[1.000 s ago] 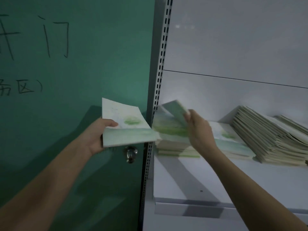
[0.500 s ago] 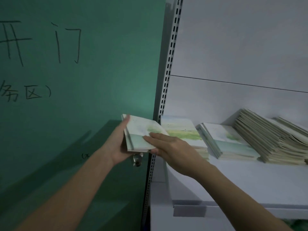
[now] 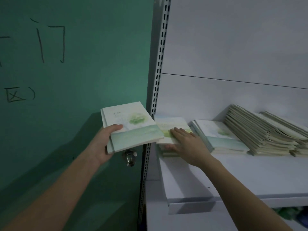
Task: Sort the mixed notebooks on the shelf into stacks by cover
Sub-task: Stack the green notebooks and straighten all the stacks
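held in the left hand (image 3: 103, 145), the notebook (image 3: 130, 127) shows a green tree.

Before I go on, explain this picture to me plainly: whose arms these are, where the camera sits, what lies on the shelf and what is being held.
No machine here: these are a person's two bare arms, seen from one camera worn on the head, looking forward and down. The left hand grips a notebook with a green tree on its cover, holding it in the air in front of the green door. The right hand lies flat, fingers straight, on the leftmost stack on the white shelf. Right of it sits a second stack with a tree cover like the held one, then a slanting pile of notebooks showing mostly page edges.
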